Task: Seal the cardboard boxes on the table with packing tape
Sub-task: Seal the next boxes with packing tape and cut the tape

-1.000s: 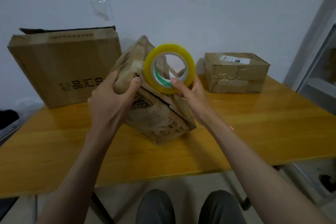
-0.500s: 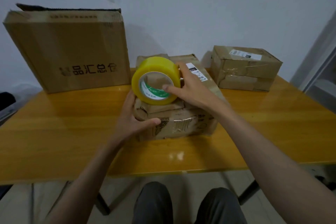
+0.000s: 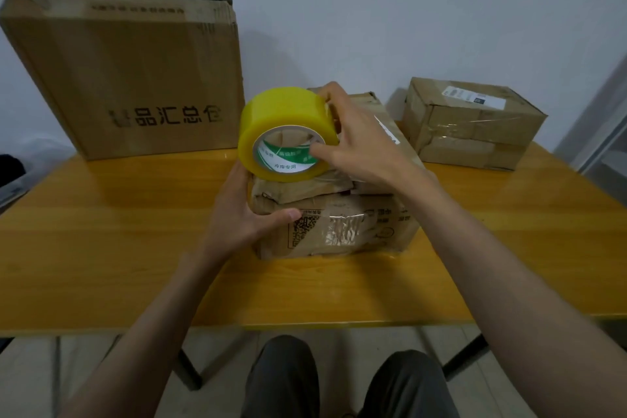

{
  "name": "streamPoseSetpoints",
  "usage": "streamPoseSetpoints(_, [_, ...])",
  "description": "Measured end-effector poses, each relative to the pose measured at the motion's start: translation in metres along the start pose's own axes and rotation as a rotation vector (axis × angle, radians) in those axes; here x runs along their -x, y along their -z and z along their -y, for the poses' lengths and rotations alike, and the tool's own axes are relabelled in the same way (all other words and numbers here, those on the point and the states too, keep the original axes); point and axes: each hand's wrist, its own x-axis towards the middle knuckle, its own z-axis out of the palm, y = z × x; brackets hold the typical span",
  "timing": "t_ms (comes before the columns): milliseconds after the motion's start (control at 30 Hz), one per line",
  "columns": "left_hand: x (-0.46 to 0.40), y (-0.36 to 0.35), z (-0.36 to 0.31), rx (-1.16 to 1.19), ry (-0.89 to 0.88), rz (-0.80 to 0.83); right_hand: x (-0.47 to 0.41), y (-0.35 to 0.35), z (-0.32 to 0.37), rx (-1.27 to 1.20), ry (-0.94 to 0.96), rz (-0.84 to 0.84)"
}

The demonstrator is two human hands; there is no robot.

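A person seated at a yellow-topped table works on the crumpled middle box, which lies flat near the table's front edge. The right hand grips the yellow tape roll: the thumb is hooked inside the core and the fingers curl over the far rim, holding the roll on edge on the box's near top corner. The left hand clasps the box's left end, thumb pressed across the front face beside a printed code square, the other fingers hidden round the side. A short clear strip appears to run from the roll onto the box top, though its stuck end cannot be made out.

Likely faults, judged from this arrangement: the top flaps are dented and sit unevenly, so tape drawn across them may bridge hollows, wrinkle and fail to bond. Pulling the roll away could drag the light box along the smooth table if the left hand's hold slackens. Old glossy tape on the front face may give fresh tape a poor surface. A roll tilted off the seam line would lay a crooked strip.

A large box stands well apart at the back left; a small taped box lies at the back right, near the middle box.
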Motion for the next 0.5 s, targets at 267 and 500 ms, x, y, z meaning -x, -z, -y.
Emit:
streamPoseSetpoints(267, [-0.001,0.002,0.004,-0.135,-0.020,0.016,0.011,0.060,-0.014,0.095,-0.001,-0.365])
streamPoseSetpoints(500, [0.000,-0.003,0.003,-0.119,-0.013,0.008,0.059,0.096,-0.069,0.333,-0.090,-0.591])
